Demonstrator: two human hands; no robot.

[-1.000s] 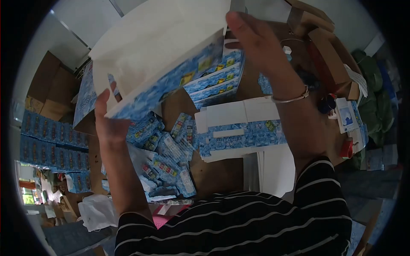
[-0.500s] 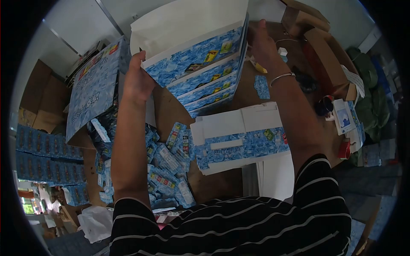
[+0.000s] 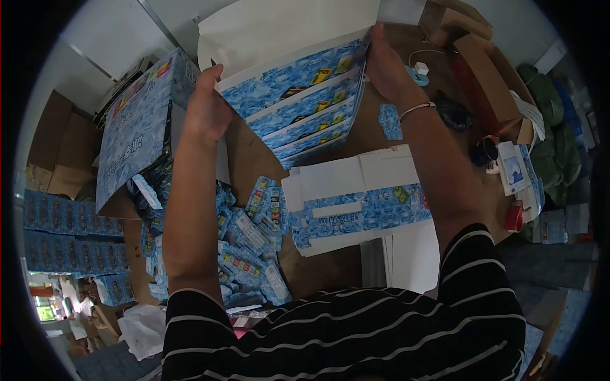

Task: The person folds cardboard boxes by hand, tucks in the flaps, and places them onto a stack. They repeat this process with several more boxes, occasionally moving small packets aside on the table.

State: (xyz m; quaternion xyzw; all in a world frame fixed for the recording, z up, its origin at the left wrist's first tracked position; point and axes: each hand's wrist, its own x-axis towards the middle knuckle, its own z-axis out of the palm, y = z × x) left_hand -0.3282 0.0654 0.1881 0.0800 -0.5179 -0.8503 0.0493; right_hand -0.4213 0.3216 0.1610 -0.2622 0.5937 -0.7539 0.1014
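Note:
A tiered cardboard display box, with blue ice-patterned strips and a tall white back panel, is held up between both hands at the top of the head view. My left hand grips its left edge, thumb up. On the opposite edge is my right hand, closed round the side with its fingers partly hidden behind the card. Below the display box lies a flat blue-and-white carton sheet on the table. Blue packets are heaped near my left forearm.
A large blue printed box stands open at the left, packets inside. Rows of blue packs sit lower left. Open brown cartons, a black bag and a red tape roll are at the right.
The display box has tilted and shifted slightly, its right side higher, with both hands still on it. My left hand has risen a little; my right hand has moved in against the edge.

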